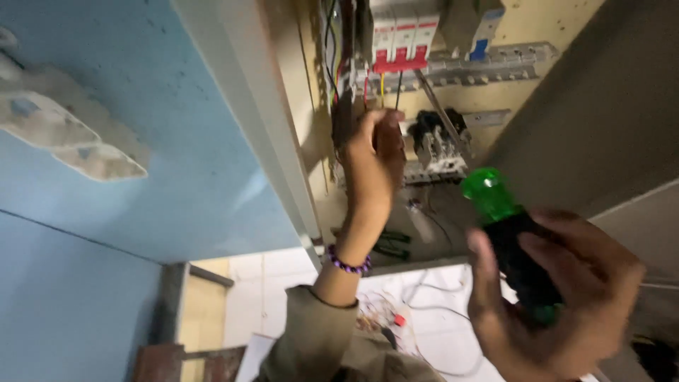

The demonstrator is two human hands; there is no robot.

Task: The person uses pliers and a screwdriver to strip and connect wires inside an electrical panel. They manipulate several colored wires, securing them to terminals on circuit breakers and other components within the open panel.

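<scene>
My left hand point(373, 155) is raised into an open electrical panel point(311, 106), fingers pinched on thin wires point(390, 88) that hang below a row of white and red breakers point(404, 39). A purple bead bracelet point(346, 264) circles that wrist. My right hand point(559, 297) grips a screwdriver point(511, 233) with a green and black handle; its metal shaft point(440, 113) points up toward the rail and a second breaker block point(438, 145).
A metal mounting rail point(495, 65) crosses the panel. Pliers with dark handles point(389, 244) lie at the panel's bottom. The panel door point(594, 106) stands open at right. A blue wall point(141, 212) with a white fitting point(64, 131) is at left. Loose wires litter the white floor point(431, 311).
</scene>
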